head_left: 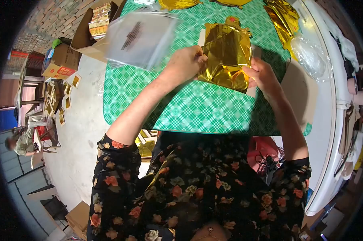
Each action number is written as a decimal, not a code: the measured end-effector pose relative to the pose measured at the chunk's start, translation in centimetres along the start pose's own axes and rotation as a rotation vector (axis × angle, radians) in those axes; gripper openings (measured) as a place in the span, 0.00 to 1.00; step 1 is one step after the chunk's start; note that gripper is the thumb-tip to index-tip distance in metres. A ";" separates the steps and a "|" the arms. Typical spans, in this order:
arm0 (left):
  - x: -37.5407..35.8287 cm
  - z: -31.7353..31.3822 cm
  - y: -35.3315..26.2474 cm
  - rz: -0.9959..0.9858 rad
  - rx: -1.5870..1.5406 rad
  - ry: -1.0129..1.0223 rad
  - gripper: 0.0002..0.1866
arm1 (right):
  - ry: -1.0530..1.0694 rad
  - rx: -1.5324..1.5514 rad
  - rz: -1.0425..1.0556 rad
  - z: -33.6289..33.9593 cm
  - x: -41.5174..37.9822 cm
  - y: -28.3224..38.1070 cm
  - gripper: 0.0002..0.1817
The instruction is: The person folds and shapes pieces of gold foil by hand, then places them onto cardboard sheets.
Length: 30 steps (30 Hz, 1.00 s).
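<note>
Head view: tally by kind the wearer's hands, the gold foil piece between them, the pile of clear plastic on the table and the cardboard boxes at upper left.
Left hand and right hand: 2
Gold foil piece: 1
Clear plastic pile: 1
Cardboard boxes: 2
Total: 6

Gold foil piece (225,56): shiny, roughly rectangular, creased and wrinkled; a narrow tab at the far end bears a red mark.
Card (201,37): pale, behind the foil, margins peeking out at left and right.
Pose: broad face up, slightly slanted, held at both side edges.
Place: over the green checked surface (205,108); contact underneath is hidden.
</note>
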<state>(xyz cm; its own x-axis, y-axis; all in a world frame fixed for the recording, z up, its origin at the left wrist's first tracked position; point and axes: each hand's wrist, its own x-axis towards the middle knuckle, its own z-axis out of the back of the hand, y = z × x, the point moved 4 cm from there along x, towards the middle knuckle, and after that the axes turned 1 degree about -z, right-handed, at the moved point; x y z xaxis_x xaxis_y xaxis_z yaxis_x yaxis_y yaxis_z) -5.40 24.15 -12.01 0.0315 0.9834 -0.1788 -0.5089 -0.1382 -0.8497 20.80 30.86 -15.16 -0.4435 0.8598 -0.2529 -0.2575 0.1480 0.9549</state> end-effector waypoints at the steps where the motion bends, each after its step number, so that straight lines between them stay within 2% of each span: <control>1: 0.0 -0.1 -0.1 -0.006 0.009 -0.010 0.14 | 0.016 -0.031 -0.020 0.1 0.0 0.0 0.11; 3: 0.0 -0.1 -0.4 -0.020 0.028 -0.032 0.14 | 0.049 -0.094 -0.060 0.4 0.0 0.0 0.15; 6: -0.4 0.0 -1.0 0.026 0.017 0.008 0.14 | 0.056 -0.077 -0.082 0.4 -0.2 0.2 0.15; 9: -0.6 -0.3 -0.6 0.040 -0.059 0.027 0.14 | 0.037 -0.087 -0.072 0.2 -0.7 0.5 0.07; 12: -1.1 -0.4 -0.8 0.060 -0.087 0.059 0.14 | -0.048 -0.325 0.090 0.7 -2.1 1.3 0.12; 18: -1.0 -1.1 -0.2 0.045 -0.171 0.051 0.14 | -0.046 -0.185 0.082 0.2 -3.3 1.2 0.11; 21: -1.0 -1.1 -0.1 0.043 -0.166 0.047 0.14 | -0.014 -0.224 0.085 0.7 -2.3 0.3 0.11; 24: -1.2 -0.6 -0.5 0.078 -0.125 0.022 0.13 | -0.041 -0.046 0.146 -0.4 -1.9 -0.1 0.10; 27: -1.9 -0.2 -1.3 0.016 -0.111 -0.078 0.13 | -0.002 -0.167 0.120 0.4 -1.5 -0.3 0.09; 30: -3.0 -0.1 -2.0 -0.357 0.237 -0.378 0.16 | 0.010 -0.229 0.150 0.8 -0.9 -0.9 0.09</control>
<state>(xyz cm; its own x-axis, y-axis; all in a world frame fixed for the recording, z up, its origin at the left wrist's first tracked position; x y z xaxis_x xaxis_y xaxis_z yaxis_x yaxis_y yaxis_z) -4.39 21.51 -9.82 -0.0511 0.9440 0.3259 -0.7039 0.1975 -0.6823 22.14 30.31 -15.70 -0.4997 0.8587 -0.1135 -0.3749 -0.0962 0.9221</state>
